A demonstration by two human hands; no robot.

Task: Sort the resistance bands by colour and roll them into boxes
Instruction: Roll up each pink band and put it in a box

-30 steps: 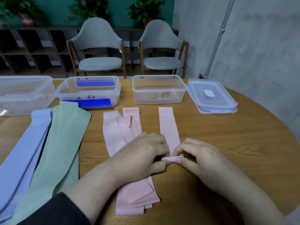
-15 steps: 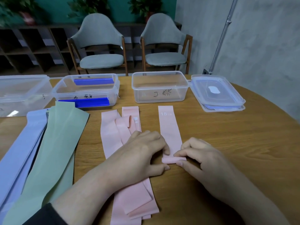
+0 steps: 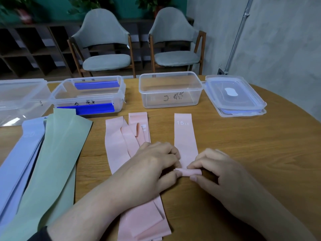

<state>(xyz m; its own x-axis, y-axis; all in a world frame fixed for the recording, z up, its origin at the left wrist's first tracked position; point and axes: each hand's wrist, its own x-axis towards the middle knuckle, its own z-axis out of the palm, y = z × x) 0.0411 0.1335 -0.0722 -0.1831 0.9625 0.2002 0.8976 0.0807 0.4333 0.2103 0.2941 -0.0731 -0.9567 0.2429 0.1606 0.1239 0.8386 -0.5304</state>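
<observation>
1. Since a second ago, in the head view, the rolled end of the pink band (image 3: 185, 140) is growing from a thin fold into a small tube, and both hands are creeping a little further up the strip.

2. Both hands are working that roll together: the left hand (image 3: 154, 164) is pinching its left end between thumb and curled fingers, and the right hand (image 3: 217, 169) is pinching its right end the same way.

3. This band is lying flat on the round table (image 3: 260, 153), its long axis running straight away from the person toward the empty clear box (image 3: 171, 90). The printed "15" end is the far end; the roll is at the near end, crosswise to the strip.

4. Everything unrolled is lying ahead of the fingers, so the coming move looks to me like a forward push away from the body, with both hands equally near.

5. Just left of the working strip, the other pink bands (image 3: 121, 145) are lying in a loose pile, partly under the left forearm. Further left are the green bands (image 3: 57, 153) and blue bands (image 3: 20, 153).

6. Behind those, a box with blue clips (image 3: 88, 94) is waiting, and stacked lids (image 3: 234, 94) are sitting right of the empty box.
</observation>
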